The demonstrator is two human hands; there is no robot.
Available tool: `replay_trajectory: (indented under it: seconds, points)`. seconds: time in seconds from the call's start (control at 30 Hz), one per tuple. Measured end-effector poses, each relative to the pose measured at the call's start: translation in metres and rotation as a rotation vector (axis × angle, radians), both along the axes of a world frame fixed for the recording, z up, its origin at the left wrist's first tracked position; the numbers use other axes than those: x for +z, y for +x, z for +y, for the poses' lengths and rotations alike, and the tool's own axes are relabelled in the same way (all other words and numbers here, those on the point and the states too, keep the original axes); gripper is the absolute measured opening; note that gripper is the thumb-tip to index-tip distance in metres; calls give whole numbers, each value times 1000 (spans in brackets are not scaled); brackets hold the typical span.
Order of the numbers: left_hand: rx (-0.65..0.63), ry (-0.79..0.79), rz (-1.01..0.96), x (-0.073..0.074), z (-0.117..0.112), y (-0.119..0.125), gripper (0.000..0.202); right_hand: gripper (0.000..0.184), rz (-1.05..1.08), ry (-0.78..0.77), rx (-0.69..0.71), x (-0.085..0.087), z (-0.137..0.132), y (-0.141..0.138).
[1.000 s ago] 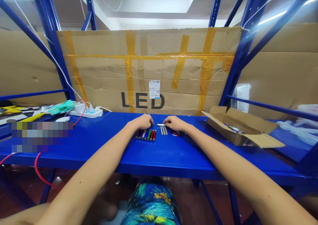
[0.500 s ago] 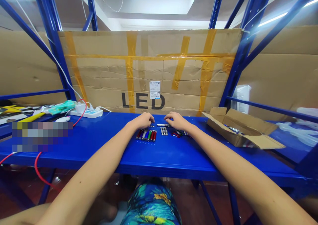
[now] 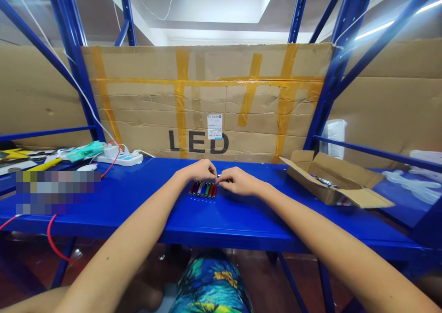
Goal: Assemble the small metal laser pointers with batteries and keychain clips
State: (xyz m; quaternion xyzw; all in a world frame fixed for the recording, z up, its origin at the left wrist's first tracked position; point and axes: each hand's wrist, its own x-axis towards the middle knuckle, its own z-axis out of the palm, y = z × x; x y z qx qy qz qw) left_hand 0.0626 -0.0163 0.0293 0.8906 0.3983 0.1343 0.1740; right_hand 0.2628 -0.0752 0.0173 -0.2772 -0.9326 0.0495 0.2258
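Note:
Over the blue tabletop [image 3: 148,188] my two hands meet, fingertips almost touching. My left hand [image 3: 203,170] is closed in a pinch, and whatever it holds is too small to make out. My right hand [image 3: 238,181] is also pinched with its fingertips beside the left ones; its contents are hidden. Just in front of my left hand lies a row of several small coloured metal tubes [image 3: 203,190], red, purple, silver, blue and green, side by side. My right hand and forearm cover the area right of the row.
An open cardboard box [image 3: 322,184] with small metallic pieces inside stands at the right. On the left are a white power strip [image 3: 126,159], a red cable [image 3: 51,239] and a pile of tools. A large taped carton [image 3: 152,106] walls off the back.
My right hand has moved left and nearer, up to my left hand. It now covers the small silver discs and red pieces that showed before; the silver tube is no longer visible.

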Motion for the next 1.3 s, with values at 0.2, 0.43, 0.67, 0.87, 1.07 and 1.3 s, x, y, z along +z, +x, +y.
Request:
replay_trajectory:
  seconds: [0.2, 0.43, 0.67, 0.87, 1.07, 1.3]
  points:
    - [-10, -17, -1, -3, -2, 2, 20, 26, -57, -31, 76, -4, -5, -8]
    - [2, 22, -27, -5, -2, 6, 19, 24, -85, -104, 60, -4, -6, -8]
    - [-19, 35, -9, -4, -7, 8, 18, 18, -176, -175, 53, 9, -18, -1]
    - [107, 266, -91, -2, -2, 7, 20, 11, -311, -214, 3, 17, -33, -1]
    - [243, 231, 111, -11, 10, -5, 18, 15, -430, -289, -179, 26, -45, 0]
    - [224, 164, 109, -13, 12, -6, 13, 21, -150, -342, -158, 26, -31, 16]
